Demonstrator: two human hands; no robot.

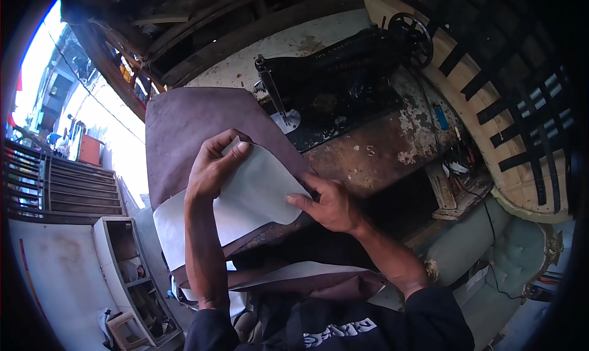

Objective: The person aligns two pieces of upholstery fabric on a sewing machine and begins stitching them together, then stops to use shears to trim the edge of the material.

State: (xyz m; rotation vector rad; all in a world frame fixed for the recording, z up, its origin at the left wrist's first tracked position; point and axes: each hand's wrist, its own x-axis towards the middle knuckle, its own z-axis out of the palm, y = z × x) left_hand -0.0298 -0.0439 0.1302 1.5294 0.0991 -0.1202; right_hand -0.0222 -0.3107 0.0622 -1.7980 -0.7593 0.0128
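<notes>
A large piece of brown upholstery material (196,115) lies over the left end of the sewing table, its pale backing (261,188) turned up where it folds over. My left hand (216,164) pinches the folded edge between thumb and fingers. On the right side of the same piece, my right hand (328,204) grips the edge with its thumb on the pale side; its fingers are partly hidden behind the material. Just beyond the fold stands a black sewing machine (343,75), its needle end close to the brown piece. More brown material (331,288) hangs across my lap.
The worn sewing table (368,158) has an open drawer (451,194) with small items at its right. A wooden frame with black webbing (521,136) leans at the far right, above a pale tufted seat (509,259). An open cabinet (132,277) stands at left.
</notes>
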